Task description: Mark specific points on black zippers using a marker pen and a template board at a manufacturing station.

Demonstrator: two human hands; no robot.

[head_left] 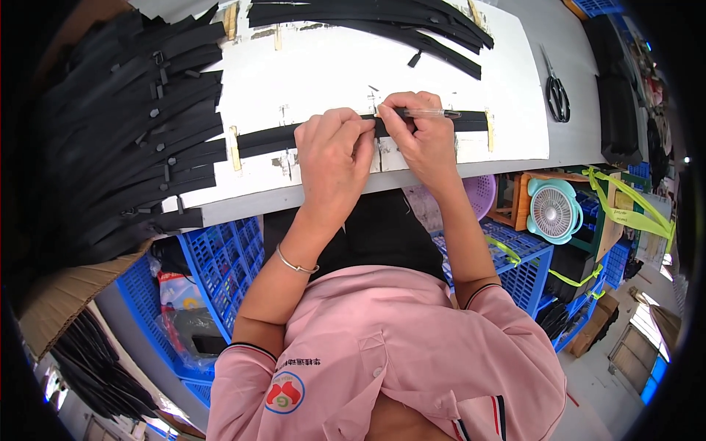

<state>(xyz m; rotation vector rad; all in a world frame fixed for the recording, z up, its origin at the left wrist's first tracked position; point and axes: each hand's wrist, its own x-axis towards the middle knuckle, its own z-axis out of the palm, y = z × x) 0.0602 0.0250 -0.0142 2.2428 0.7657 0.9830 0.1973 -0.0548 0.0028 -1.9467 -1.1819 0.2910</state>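
A long black zipper (265, 138) lies crosswise on a white board (316, 77), between two strips of tape. My left hand (332, 154) is closed on the zipper near its middle, its fingertips pressed together at the edge. My right hand (425, 140) grips a pen (434, 113) with a clear barrel, which points left toward the zipper beside my left fingertips. The pen's tip is hidden by the fingers. Dark marks and short lines show on the board around the zipper.
A thick heap of black zippers (110, 125) covers the table's left side. More zippers (368, 13) lie at the board's far edge. Black-handled scissors (557, 99) rest right of the board. Below the table are blue crates (224, 264) and a turquoise fan (553, 212).
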